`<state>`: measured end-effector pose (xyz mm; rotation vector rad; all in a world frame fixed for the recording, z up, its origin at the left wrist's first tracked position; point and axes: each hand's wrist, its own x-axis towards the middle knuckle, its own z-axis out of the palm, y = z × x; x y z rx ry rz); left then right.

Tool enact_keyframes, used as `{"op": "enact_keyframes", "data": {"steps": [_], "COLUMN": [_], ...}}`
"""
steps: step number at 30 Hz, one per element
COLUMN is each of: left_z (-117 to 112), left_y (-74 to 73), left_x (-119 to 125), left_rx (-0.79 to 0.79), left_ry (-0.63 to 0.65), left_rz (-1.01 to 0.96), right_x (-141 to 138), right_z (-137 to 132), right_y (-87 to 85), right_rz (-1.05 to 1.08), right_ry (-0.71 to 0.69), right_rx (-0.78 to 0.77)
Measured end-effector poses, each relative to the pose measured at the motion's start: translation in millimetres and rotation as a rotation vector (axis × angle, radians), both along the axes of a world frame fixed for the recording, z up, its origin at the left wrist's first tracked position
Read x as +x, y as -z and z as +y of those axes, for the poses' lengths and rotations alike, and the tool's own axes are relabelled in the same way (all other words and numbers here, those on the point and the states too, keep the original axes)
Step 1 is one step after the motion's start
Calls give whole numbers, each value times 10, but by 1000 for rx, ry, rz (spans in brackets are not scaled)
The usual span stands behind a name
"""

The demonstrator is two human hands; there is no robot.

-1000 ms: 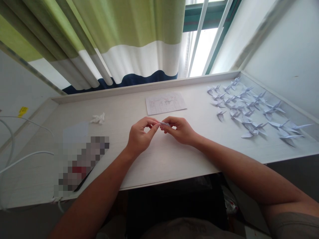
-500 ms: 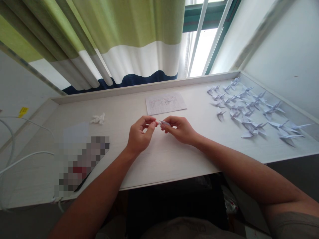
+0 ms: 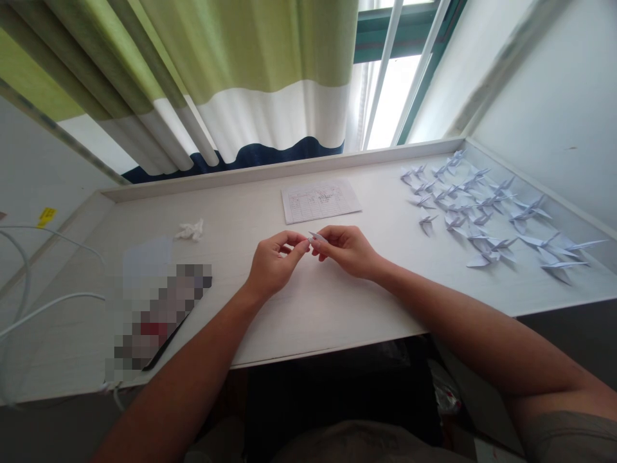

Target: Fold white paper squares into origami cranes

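Between my two hands, above the middle of the white desk, is a small piece of folded white paper [image 3: 317, 236]. My right hand [image 3: 348, 251] pinches it between thumb and fingers. From the other side, my left hand [image 3: 278, 258] closes thumb and forefinger on the paper's left end. Most of the paper is hidden by the fingers, so its full shape cannot be made out. Beyond my hands lies a flat printed sheet [image 3: 318, 200] with a table on it. Several folded white paper cranes [image 3: 457, 206] stand grouped on the desk's right side.
On the left lie a crumpled white tissue [image 3: 190, 230], a pale sheet of paper [image 3: 147, 257] and a blurred-out flat object [image 3: 164, 318]. White cables [image 3: 58, 298] cross the left edge. A raised rim [image 3: 279, 172] bounds the desk's back, below a curtain [image 3: 250, 64].
My left thumb and forefinger have come together on the paper's left end, and the left hand has shifted slightly towards the right one. The paper's tip now points up and left.
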<state>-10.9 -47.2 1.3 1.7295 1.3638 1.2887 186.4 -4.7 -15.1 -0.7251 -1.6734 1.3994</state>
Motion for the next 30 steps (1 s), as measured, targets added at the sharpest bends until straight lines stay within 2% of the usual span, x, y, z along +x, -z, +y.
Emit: {"op": "enact_keyframes", "data": {"steps": [3,7,11,19,24,30], "left_z": [0,13,24,-1,-3,2], "left_y": [-11,-52,-61,-5,-7,1], "left_x": [2,6,0,-5,-31,-39], "left_rx": [-88,-215,-245,-19,117,165], "left_ry": [25,120,162,-14,-12,-7], "left_rz": [-41,-237,-312,-31,89,104], "right_x": [-10,-4,17,16,19,17], "right_z": [-1,-8,-7,3,1,5], "right_y": [3,-49,-98,-72,-75,-70], "right_rz": [38,88,93,82,77,78], "right_ry": [-5,-52,-73,-52,-57,-63], "right_rx": [-20,-69,-103,-97,-100,-100]}}
